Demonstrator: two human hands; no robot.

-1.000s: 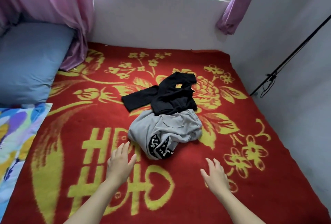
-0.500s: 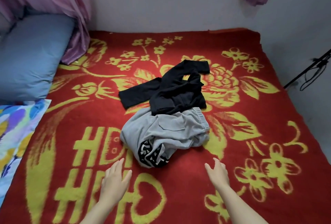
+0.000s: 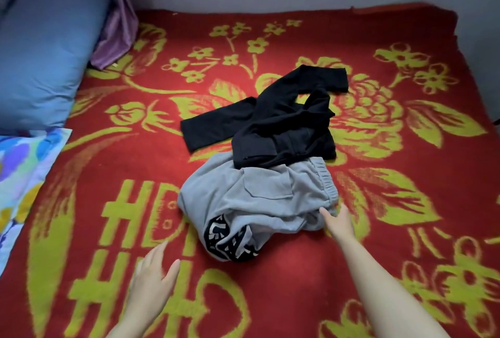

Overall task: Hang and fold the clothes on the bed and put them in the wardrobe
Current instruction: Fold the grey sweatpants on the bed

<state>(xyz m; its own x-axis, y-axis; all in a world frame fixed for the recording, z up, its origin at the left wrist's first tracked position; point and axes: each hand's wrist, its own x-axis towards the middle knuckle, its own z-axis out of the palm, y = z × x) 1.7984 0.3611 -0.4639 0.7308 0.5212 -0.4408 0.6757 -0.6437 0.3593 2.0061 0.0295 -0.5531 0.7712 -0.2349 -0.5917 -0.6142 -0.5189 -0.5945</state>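
Blanket [image 3: 297, 289], red and yellow, bears grey garment [image 3: 257, 197]; left hand [image 3: 151, 278], right hand [image 3: 339, 222]: grips spread.

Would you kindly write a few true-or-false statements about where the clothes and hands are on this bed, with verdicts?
1. The black garment lies partly over the grey garment's far edge. True.
2. The left hand grips the grey garment. False: it is open over the red blanket, apart from the clothes.
3. The right hand is at the grey garment's right edge. True.
4. The blue pillow lies on the bed's right side. False: it is on the left.
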